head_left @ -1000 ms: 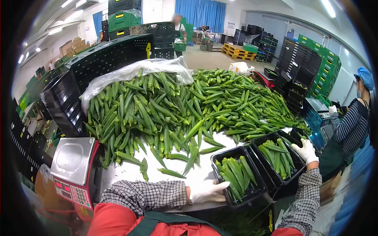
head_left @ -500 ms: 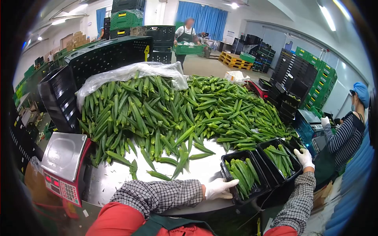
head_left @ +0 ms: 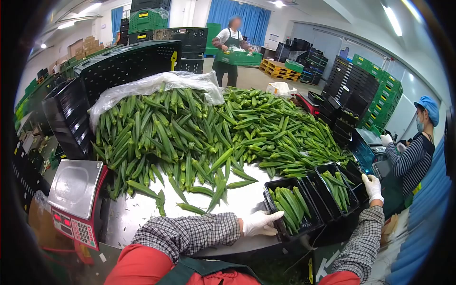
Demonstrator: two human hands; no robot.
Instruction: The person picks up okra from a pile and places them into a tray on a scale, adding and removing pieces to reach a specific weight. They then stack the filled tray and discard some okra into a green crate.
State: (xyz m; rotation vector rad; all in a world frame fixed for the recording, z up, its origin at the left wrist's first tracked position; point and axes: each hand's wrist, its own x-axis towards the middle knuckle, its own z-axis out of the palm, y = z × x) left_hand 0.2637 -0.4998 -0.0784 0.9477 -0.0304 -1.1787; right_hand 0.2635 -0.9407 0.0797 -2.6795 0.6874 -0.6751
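My gloved left hand [head_left: 261, 223] grips the near left rim of a black plastic tray [head_left: 271, 209] holding several okra pods [head_left: 290, 205]. To its right stands a second black tray [head_left: 354, 202], also with okra in it and slightly tilted. My gloved right hand [head_left: 373, 189] is closed at the outer edge of another black tray [head_left: 357, 176], which leans at the second one's right side; its fingertips are partly hidden. Beyond the trays a large heap of okra [head_left: 190, 133] covers most of the metal table [head_left: 237, 202].
A red-framed weighing scale [head_left: 76, 190] stands at the left. Clear plastic sheeting [head_left: 152, 88] lies along the heap's back edge. A person carries a green crate [head_left: 239, 58] behind the table. At the right, a person in a striped top [head_left: 411, 159] works beside stacked crates [head_left: 384, 99].
My right hand has shifted slightly up and right, and the second tray has tilted. My left hand stays on the first tray. The person with the green crate has come closer.
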